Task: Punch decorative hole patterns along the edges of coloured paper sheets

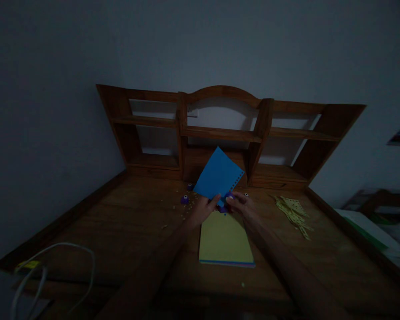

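Observation:
A blue sheet of paper (217, 173) with a row of punched holes along its right edge is held up at a tilt above the desk. My left hand (205, 209) pinches its lower part between thumb and fingers. At the sheet's lower right corner, my right hand (242, 204) is closed around a small purple craft punch (230, 195). Just below both hands lies a stack of coloured paper (225, 242), yellow on top. Another purple punch (185, 200) sits left of my left hand, and one more (190, 187) stands behind it.
Punched yellow paper strips (291, 211) lie in a heap on the right. Small paper bits (188, 208) are scattered left of the hands. A wooden shelf unit (220, 132) rises at the back of the desk. A white cable (92, 262) loops at the front left.

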A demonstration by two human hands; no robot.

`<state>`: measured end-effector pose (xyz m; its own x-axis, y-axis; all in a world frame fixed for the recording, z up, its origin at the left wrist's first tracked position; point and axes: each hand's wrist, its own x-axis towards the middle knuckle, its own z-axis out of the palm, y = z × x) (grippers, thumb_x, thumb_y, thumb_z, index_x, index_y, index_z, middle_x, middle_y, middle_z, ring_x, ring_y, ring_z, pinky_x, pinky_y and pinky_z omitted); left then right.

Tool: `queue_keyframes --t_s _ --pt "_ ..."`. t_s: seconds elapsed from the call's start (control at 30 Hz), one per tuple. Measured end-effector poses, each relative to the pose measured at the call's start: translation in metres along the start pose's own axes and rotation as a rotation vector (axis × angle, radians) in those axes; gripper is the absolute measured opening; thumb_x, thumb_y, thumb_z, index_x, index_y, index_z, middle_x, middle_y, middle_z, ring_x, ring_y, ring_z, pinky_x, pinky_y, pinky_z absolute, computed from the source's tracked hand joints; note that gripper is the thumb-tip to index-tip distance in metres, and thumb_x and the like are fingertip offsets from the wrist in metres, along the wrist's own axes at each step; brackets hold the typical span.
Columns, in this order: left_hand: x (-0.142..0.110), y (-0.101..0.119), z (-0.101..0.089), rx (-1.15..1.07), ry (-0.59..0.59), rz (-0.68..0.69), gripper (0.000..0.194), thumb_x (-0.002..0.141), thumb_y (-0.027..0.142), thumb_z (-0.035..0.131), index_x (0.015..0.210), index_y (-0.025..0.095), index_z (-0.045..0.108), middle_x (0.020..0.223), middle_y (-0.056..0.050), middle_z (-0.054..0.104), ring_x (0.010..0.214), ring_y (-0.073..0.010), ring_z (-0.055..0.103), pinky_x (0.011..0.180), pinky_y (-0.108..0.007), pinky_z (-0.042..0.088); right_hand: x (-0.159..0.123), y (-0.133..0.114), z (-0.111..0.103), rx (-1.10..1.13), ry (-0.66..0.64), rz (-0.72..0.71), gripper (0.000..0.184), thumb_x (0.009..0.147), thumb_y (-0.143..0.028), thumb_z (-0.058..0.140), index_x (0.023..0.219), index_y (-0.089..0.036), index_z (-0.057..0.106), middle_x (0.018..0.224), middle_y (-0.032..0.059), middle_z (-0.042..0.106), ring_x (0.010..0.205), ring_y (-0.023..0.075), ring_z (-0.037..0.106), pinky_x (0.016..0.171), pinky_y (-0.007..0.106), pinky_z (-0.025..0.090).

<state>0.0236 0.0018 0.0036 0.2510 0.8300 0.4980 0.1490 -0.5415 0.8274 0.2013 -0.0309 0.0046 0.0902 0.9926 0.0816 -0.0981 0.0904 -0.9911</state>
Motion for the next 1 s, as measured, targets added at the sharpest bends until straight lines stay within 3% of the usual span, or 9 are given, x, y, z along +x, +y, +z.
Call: queue_keyframes --t_s 0.13,0.33,0.63,1.0 --pt "-0.001 0.010 -0.004 -0.006 0.032 0.001 0.041 0.088 0.043 0.052 0.120 0.019 0.059 0.112 -0.009 0.068 0.118 -0.0227 0.054 0.108 -0.038 0.033 -0.002 -0.002 0.002 -0.017 -0.041 0.002 0.039 0.062 -0.042 0.082 0.092 -0.020 0.070 0.079 0.0033 0.066 0.060 0.0128 0.054 0.054 0.026 0.041" --pt "-0.001 0.029 -0.007 -0.052 -0.002 -0.067 0.046 0.089 0.042 0.051 0.128 0.017 0.054 0.117 -0.010 0.067 0.119 -0.0238 0.054 0.104 -0.037 0.040 -0.008 -0.008 0.006 -0.011 -0.079 0.017 0.038 0.061 -0.041 0.082 0.089 -0.019 0.070 0.071 0.0012 0.063 0.056 0.0109 0.051 0.053 0.025 0.039" --pt "0.000 0.014 -0.005 -0.027 -0.003 -0.013 0.037 0.090 0.043 0.049 0.115 0.018 0.063 0.099 -0.009 0.072 0.106 -0.0245 0.061 0.102 -0.039 0.041 -0.008 -0.008 0.008 -0.025 -0.106 0.007 0.033 0.060 -0.039 0.083 0.081 -0.019 0.069 0.068 0.0009 0.063 0.054 0.0108 0.050 0.051 0.025 0.037" --pt "0.000 0.006 0.000 -0.025 -0.026 0.012 0.041 0.089 0.045 0.051 0.119 0.018 0.060 0.103 -0.008 0.071 0.108 -0.0240 0.059 0.103 -0.040 0.039 -0.008 -0.007 0.008 -0.035 -0.119 -0.008 0.035 0.062 -0.043 0.082 0.082 -0.018 0.068 0.069 0.0011 0.062 0.054 0.0103 0.049 0.049 0.024 0.034"
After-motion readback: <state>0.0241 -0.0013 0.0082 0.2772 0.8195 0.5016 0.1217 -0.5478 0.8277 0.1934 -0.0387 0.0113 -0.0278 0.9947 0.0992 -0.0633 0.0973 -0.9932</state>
